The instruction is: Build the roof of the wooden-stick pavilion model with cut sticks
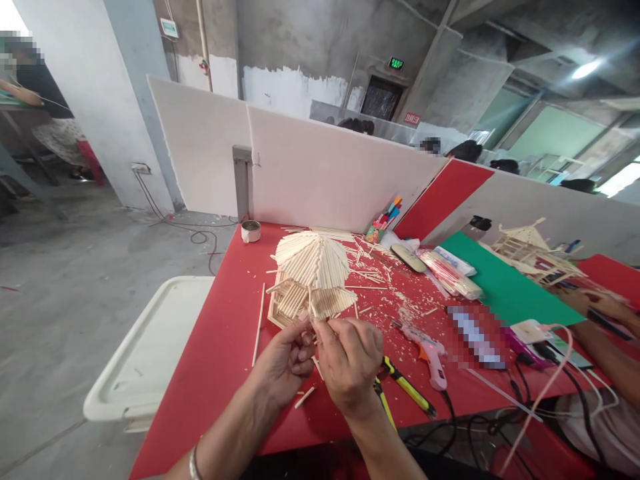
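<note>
A small pavilion model made of pale wooden sticks stands on the red table (210, 373), its ribbed roof (310, 263) fanning out at the top. At the model's near side, my left hand (285, 360) and my right hand (350, 360) meet with fingertips pinched close together. Whatever lies between the fingers is hidden or too small to make out. Just right of my right hand lie yellow-and-black pliers (407, 387), partly covered by my wrist. A pink glue gun (427, 353) rests farther right. One short stick (305, 398) lies below my hands.
Stick scraps cover the table beyond the model. A white roll (251, 231), a pen cup (374, 232) and packed sticks (453, 275) sit toward the back. At right are cables, a green board (520, 287), another stick model (537, 250) and a co-worker's arm (605, 357).
</note>
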Motion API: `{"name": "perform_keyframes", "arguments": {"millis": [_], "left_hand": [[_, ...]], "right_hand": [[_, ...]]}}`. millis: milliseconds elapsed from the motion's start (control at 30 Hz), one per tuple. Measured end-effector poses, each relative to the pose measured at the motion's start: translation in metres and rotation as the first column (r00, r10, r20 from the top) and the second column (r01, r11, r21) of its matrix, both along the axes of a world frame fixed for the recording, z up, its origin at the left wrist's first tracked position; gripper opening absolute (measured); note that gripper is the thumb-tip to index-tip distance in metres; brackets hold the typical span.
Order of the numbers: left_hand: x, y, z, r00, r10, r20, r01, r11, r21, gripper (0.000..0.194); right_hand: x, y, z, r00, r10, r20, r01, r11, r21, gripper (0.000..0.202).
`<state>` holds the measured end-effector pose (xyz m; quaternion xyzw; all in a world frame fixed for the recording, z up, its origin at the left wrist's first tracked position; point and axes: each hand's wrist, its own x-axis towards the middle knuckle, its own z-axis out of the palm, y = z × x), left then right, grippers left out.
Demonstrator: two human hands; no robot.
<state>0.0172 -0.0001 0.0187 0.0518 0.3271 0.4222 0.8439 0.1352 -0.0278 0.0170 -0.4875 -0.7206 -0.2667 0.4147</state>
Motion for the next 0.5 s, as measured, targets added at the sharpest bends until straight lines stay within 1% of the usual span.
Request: {"name": "perform_keyframes", "arguments": {"millis": [233, 367, 500], "left_hand": [[0.0009, 0.0063, -0.0050, 0.993, -0.091, 0.071, 0.090, 0.996, 0.022, 0.034], [0.0000, 0.0095, -0.0070, 0.979, -0.153, 0.137, 0.151, 0.988, 0.027, 0.042], [-0.0001, 0.0098, -0.0082, 0.965, -0.162, 0.204, 0.163, 0.987, 0.013, 0.040]], "right_hand": [[-0.0008, 0.0017, 0.0046, 1.000, 0.005, 0.018, -0.005, 1.000, 0.012, 0.015], [0.0005, 0.0038, 0.0043, 1.000, 0.013, -0.006, -0.013, 0.999, -0.031, 0.013], [0.0022, 0.0049, 0.0048, 0.998, 0.057, -0.012, -0.057, 0.998, -0.035, 0.016]]}}
